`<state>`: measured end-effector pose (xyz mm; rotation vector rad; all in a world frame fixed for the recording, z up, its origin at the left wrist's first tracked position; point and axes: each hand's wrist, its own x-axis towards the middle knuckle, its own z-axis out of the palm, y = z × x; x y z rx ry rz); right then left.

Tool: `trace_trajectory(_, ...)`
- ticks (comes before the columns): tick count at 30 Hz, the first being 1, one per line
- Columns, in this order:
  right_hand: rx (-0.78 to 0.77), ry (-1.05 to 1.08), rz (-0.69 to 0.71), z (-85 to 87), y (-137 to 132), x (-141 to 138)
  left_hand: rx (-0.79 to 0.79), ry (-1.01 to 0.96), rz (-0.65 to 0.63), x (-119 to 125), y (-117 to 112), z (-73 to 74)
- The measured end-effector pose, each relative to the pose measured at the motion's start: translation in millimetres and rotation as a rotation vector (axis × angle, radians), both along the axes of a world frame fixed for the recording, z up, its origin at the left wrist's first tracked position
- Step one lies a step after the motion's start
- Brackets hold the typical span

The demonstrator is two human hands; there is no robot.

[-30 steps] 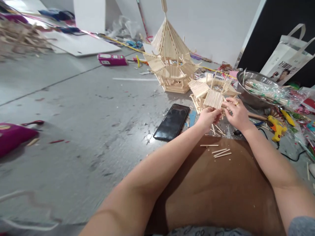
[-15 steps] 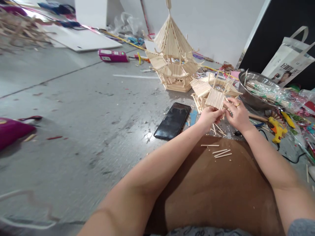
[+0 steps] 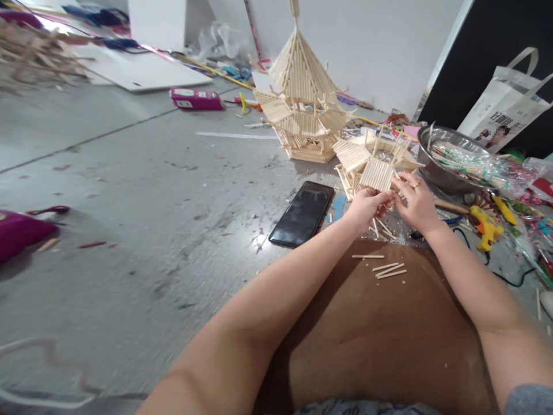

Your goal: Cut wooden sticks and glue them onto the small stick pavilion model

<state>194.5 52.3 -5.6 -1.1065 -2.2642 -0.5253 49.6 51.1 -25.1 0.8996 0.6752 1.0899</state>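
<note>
Both hands meet at the near edge of a low pagoda section made of thin wooden sticks (image 3: pixel 377 174), which has slatted roof panels. My left hand (image 3: pixel 368 208) is closed in a pinch at the lower edge of the nearest panel; what sits between its fingertips is too small to make out. Beside it, my right hand (image 3: pixel 415 200), with a ring on one finger, has its fingers bent and pressed at the panel's right corner. Short loose sticks (image 3: pixel 391 271) lie on the brown board (image 3: pixel 371 334) below my hands.
A taller stick pagoda (image 3: pixel 305 109) stands behind. A black phone (image 3: pixel 302 213) lies to the left. At the right are a metal bowl (image 3: pixel 453 173) of wrapped sticks, a yellow glue gun (image 3: pixel 487 227) with its cord, and a white bag (image 3: pixel 501 106). A purple power strip (image 3: pixel 196 99) lies farther back.
Almost nothing differs. The view has shifted very slightly, and both hands stay at the same panel edge.
</note>
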Motion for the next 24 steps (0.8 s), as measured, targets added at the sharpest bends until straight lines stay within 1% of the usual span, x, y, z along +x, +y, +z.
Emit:
trace_trajectory(7, -0.007, 0.007, -0.016, -1.0, -3.5, 0.4, 0.006, 0.067, 0.014, -0.2, 0.3, 0.0)
trace_trajectory(11, -0.011, 0.012, -0.003, -0.9, -3.1, 0.9, 0.008, 0.081, 0.036, -0.2, 0.6, 0.5)
trace_trajectory(17, -0.051, 0.026, -0.018, 0.5, -5.6, -0.9, 0.009, 0.112, 0.072, 1.0, -0.8, 3.7)
trace_trajectory(19, -0.038, 0.056, -0.029, 7.0, -13.2, 2.3, 0.004, 0.116, 0.078, 1.2, -0.8, 3.6)
trace_trajectory(21, -0.03, 0.108, -0.068, 18.1, -25.5, 13.2, 0.002, 0.121, 0.071, 0.8, -0.7, 2.7)
trace_trajectory(23, -0.062, 0.172, -0.166, 31.2, -40.9, 35.3, 0.002, 0.126, 0.06, -0.1, -0.9, 1.5)
trace_trajectory(24, -0.093, 0.199, -0.249, 37.0, -49.0, 51.1, 0.002, 0.125, 0.061, -0.5, -1.2, 1.0)
